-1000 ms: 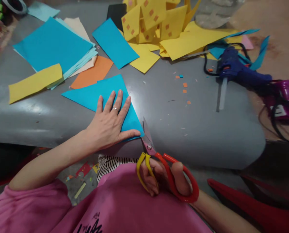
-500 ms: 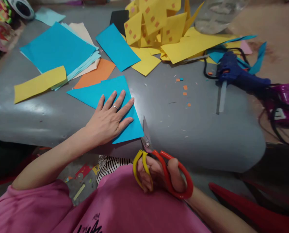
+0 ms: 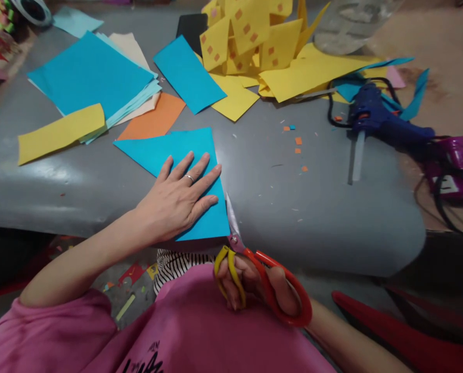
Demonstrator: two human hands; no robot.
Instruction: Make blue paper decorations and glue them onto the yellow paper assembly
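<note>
My left hand (image 3: 181,194) lies flat with fingers spread, pressing a folded blue sheet of paper (image 3: 210,223) onto the grey tabletop near its front edge. A ring is on one finger. Wrapped through the handles of a pair of scissors (image 3: 272,282) is my right hand (image 3: 245,274), low in front of my body. One handle loop is red, the other red and yellow. The scissor blades point away from me, up along the paper's right edge at its near corner; the lower blade is hidden by the paper.
Stacked blue sheets (image 3: 91,77) and a yellow strip (image 3: 62,133) lie left. Behind are an orange sheet (image 3: 154,118), a blue rectangle (image 3: 188,75) and a yellow paper construction (image 3: 249,36) with orange squares. A blue glue gun (image 3: 382,114) with its cord lies right, near small paper scraps (image 3: 298,141).
The folded blue sheet has turned slightly and shifted right and nearer under my left hand. The scissors have dipped a little towards me, their blades now against the paper's right edge.
</note>
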